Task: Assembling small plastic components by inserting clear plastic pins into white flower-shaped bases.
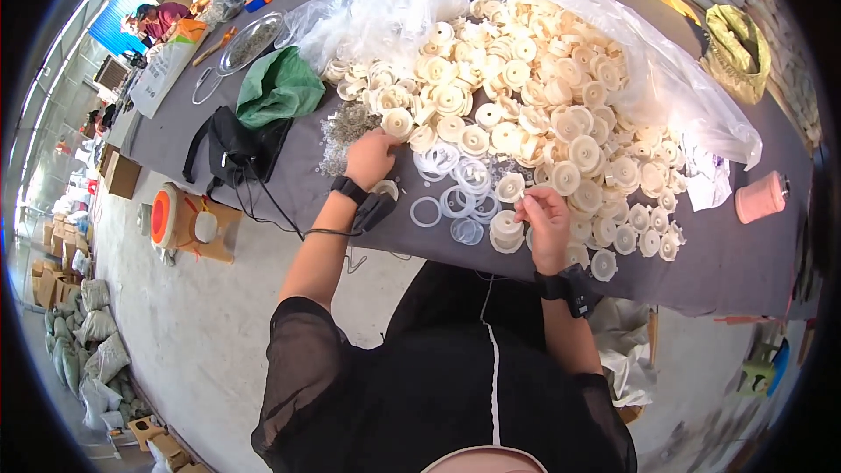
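Note:
My left hand (371, 158) is at the near left edge of a large heap of cream round plastic parts (561, 61), its fingers curled beside a cream disc (396, 124). What those fingers hold, if anything, is hidden. Just beyond them lies a small pile of thin grey metal pieces (349, 121), apparently springs. Between thumb and fingers my right hand (548, 221) pinches a small white plastic piece, close to a cream round part (509, 187). Clear plastic rings (427, 212) lie between the two hands, with a short stack of cream parts (507, 232) next to the right one.
Clear plastic bags (631, 52) border the heap. On the left are a green bag (280, 88), a black pouch (232, 151) with cables and a metal tray (251, 42). A pink spool (760, 198) stands at the right. Two people work at the far left; a stool (197, 219) stands beside the table.

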`<action>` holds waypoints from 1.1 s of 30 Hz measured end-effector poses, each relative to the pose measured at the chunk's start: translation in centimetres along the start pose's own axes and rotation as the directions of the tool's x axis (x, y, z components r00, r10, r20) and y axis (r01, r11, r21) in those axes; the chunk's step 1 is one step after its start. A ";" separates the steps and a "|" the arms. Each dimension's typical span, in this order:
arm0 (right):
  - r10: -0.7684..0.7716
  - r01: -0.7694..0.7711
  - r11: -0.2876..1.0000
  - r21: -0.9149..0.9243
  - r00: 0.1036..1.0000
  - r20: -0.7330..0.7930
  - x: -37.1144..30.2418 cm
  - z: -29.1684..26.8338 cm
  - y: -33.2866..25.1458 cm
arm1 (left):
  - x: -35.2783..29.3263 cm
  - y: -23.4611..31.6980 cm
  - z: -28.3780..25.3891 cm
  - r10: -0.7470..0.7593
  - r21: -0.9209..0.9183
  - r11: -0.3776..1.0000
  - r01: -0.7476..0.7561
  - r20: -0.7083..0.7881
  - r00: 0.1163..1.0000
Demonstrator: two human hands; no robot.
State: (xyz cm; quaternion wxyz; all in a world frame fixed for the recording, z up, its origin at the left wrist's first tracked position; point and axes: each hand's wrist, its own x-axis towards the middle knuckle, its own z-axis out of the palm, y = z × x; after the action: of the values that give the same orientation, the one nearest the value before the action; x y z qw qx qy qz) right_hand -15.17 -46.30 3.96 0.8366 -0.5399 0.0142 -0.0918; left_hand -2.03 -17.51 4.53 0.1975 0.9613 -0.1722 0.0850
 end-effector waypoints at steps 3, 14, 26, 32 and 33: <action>0.007 -0.006 1.000 -0.031 1.000 0.022 -0.2 0.2 -0.7 | 0.4 0.2 0.8 0.076 0.150 0.986 -0.074 -0.011 0.997; 0.221 -0.266 0.931 0.252 0.956 0.193 -0.2 1.6 -0.1 | -3.1 13.5 0.5 0.234 -0.861 0.508 -0.020 0.116 0.965; 0.220 -0.234 0.967 0.100 0.966 0.135 -0.8 0.7 -1.0 | -3.7 15.5 1.0 0.211 -0.858 0.512 -0.041 0.080 0.974; 0.091 -0.093 0.996 0.013 0.990 0.110 -0.5 -0.7 -0.8 | -2.8 17.2 1.0 0.314 -0.776 0.620 -0.116 0.110 0.943; 0.083 -0.084 0.996 0.017 0.994 0.077 -0.4 -0.8 -1.0 | -2.5 17.5 1.1 0.325 -0.718 0.678 -0.158 0.100 0.940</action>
State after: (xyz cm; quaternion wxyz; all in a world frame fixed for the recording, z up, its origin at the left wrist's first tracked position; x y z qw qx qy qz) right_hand -15.80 -47.39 4.48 0.8450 -0.5335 0.0040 -0.0362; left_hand -10.68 -32.32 9.12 0.5132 0.7858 -0.3384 -0.0676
